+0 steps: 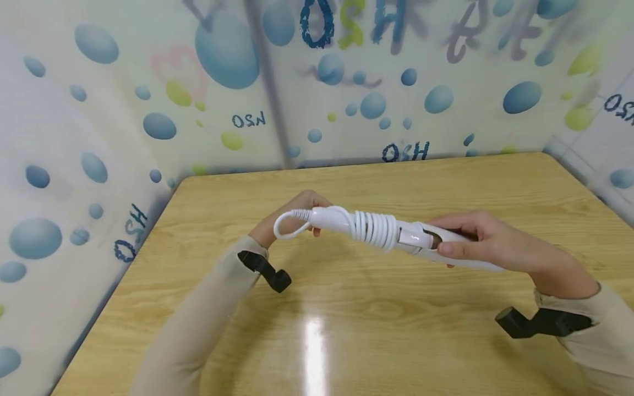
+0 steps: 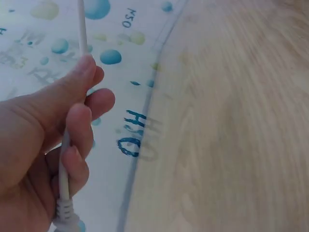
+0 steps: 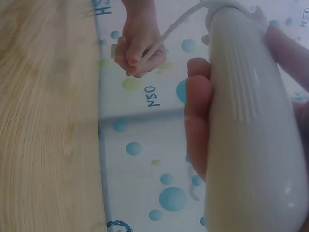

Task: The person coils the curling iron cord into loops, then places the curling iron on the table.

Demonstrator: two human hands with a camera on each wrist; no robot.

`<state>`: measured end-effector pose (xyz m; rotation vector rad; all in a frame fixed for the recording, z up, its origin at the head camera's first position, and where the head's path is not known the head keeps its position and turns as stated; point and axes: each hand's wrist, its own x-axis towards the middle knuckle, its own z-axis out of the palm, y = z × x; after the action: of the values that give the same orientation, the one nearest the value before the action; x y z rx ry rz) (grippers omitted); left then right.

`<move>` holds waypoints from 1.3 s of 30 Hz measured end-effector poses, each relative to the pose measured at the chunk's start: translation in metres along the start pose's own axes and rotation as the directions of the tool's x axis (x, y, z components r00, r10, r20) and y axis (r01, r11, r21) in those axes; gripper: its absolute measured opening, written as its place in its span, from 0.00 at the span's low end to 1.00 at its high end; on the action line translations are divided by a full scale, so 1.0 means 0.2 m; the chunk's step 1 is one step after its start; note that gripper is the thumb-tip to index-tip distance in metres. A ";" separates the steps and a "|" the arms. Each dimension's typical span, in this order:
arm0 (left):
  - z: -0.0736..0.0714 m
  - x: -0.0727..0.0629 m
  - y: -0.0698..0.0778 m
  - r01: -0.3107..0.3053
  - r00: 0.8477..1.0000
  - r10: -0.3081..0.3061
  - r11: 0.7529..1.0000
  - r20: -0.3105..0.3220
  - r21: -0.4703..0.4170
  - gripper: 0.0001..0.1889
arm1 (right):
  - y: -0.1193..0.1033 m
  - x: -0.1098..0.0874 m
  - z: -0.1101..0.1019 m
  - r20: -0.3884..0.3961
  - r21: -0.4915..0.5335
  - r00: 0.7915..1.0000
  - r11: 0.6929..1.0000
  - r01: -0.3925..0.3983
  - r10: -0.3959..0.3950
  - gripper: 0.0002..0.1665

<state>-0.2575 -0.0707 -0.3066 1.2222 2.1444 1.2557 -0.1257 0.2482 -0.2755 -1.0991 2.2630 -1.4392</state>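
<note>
A white hair straightener point(image 1: 332, 220) is held in the air above the table, its white cord point(image 1: 373, 229) wound in several turns around the middle. My right hand point(image 1: 482, 242) grips the right end, thumb on the near side and fingers beyond it. At the other end my left hand point(image 1: 297, 208) is partly hidden behind the straightener. The left wrist view shows the left hand pinching the cord point(image 2: 82, 29) between thumb and fingers, a ribbed cord sleeve point(image 2: 64, 210) below it. In the right wrist view the smooth white body point(image 3: 251, 159) fills the right hand's grip.
Below the hands lies a wooden table point(image 1: 396, 341) with light glare near its front. A wall covering point(image 1: 297, 99) with blue and green bubbles and lettering stands behind and to the sides. A black camera mount point(image 1: 267, 272) is strapped to each sleeve.
</note>
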 end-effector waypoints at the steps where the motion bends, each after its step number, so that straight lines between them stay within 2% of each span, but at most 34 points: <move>1: -0.01 0.01 0.01 -0.021 1.000 0.020 0.999 0.014 0.030 0.06 | 0.00 0.00 0.00 0.026 0.011 1.000 1.000 0.000 -0.001 0.23; 2: -0.02 0.02 0.01 -0.048 0.998 0.046 0.997 0.036 0.052 0.07 | 0.00 0.00 0.00 0.046 0.012 0.999 1.000 -0.004 0.003 0.23; 4: -0.04 0.03 0.04 -0.071 0.995 0.059 0.986 0.082 0.148 0.09 | 0.00 0.01 0.00 0.081 0.010 0.997 1.000 -0.009 0.008 0.22; 7: -0.05 0.05 0.07 -0.070 0.991 0.043 0.975 0.129 0.211 0.11 | 0.00 0.01 0.01 0.124 -0.009 0.992 1.000 -0.020 0.021 0.22; 15: -0.04 0.06 0.11 -0.028 0.998 0.013 0.961 0.057 0.275 0.08 | -0.02 0.01 0.04 0.204 -0.047 0.977 0.997 -0.061 0.070 0.22; 21: 0.03 0.10 0.07 -0.015 0.990 -0.021 0.969 0.140 0.246 0.08 | -0.05 0.04 0.07 0.207 -0.034 0.978 0.999 -0.015 0.022 0.23; 24: 0.05 0.12 0.06 -0.042 0.988 0.004 0.968 0.153 0.246 0.08 | -0.06 0.04 0.08 0.226 -0.043 0.974 0.998 0.037 -0.027 0.22; 26: 0.04 0.13 0.08 -0.063 0.990 0.026 0.963 0.140 0.264 0.08 | -0.05 0.05 0.09 0.248 -0.052 0.968 0.997 0.062 -0.047 0.21; 29: 0.01 0.12 0.13 -0.069 0.993 0.038 0.955 0.113 0.287 0.08 | -0.03 0.04 0.09 0.274 -0.049 0.961 0.997 0.058 -0.043 0.20; 34: -0.05 0.07 0.26 -0.032 0.997 0.011 0.957 0.073 0.289 0.08 | -0.01 0.03 0.08 0.282 -0.043 0.959 0.998 0.040 -0.027 0.19; 36: -0.05 0.06 0.31 -0.042 0.998 0.025 0.955 0.062 0.293 0.07 | 0.00 0.04 0.08 0.274 -0.060 0.962 0.998 0.025 -0.007 0.18; 39: -0.05 0.03 0.39 -0.092 0.995 0.077 0.946 0.061 0.310 0.05 | 0.00 0.04 0.09 0.252 -0.116 0.966 0.993 -0.037 0.065 0.16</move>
<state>-0.2299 -0.0527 -0.2357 1.4677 2.3412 0.9283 -0.1216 0.2296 -0.2831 -1.1738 2.1900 -1.0936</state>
